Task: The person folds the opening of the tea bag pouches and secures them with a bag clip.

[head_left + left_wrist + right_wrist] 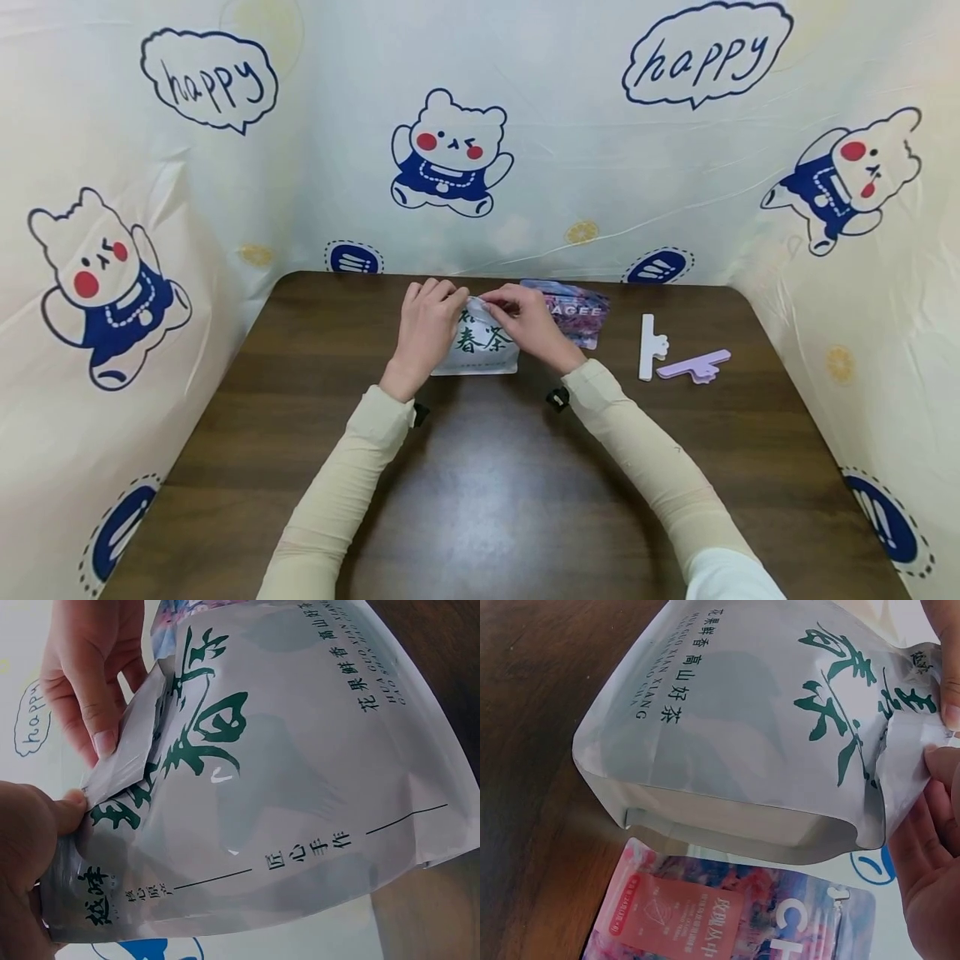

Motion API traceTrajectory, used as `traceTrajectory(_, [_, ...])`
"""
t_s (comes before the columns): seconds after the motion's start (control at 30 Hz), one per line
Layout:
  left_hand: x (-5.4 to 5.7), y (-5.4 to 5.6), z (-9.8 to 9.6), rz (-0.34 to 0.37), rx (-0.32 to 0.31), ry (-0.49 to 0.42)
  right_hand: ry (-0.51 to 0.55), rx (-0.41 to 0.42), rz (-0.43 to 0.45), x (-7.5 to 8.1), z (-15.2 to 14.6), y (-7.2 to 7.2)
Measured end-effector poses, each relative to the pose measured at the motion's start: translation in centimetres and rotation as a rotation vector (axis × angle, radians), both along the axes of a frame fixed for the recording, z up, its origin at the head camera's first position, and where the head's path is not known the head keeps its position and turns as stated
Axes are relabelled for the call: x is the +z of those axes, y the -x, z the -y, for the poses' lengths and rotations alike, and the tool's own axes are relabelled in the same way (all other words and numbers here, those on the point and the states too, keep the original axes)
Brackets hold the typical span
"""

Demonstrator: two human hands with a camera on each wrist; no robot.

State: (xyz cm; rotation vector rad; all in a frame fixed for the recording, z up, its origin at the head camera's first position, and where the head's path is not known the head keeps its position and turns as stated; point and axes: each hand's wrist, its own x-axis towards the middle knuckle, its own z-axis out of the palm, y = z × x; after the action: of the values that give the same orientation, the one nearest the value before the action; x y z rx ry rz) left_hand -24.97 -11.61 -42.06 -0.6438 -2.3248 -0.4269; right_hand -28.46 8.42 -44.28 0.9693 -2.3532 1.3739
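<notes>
A white tea bag (pixel 480 360) with green characters stands near the table's far edge, between both hands. My left hand (pixel 427 329) grips the bag's upper left edge, with the thumb on the front in the left wrist view. The right hand (pixel 528 321) pinches the top edge on the other side. There, a flap of the bag's top (pixel 127 754) is folded over toward the front. The right thumb presses on this flap in the right wrist view. Part of the bag's upper edge is hidden behind the fingers.
A colourful pouch (pixel 581 312) lies behind and right of the bag. Farther right on the brown table (pixel 480 500) are a white clip (pixel 647 348) and a purple clip (pixel 693 367). Printed cloth (pixel 555 167) surrounds the table at the back and sides.
</notes>
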Motion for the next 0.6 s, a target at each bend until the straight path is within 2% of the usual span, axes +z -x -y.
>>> traceTrajectory(0.27, [-0.2, -0.02, -0.14, -0.004, -0.012, -0.021, -0.015, 0.007, -0.048, 0.04, 0.09, -0.03])
traceTrajectory(0.6, [-0.18, -0.09, -0.01, 0.02, -0.006, -0.017, 0.055, -0.039, 0.004, -0.65, -0.35, -0.09])
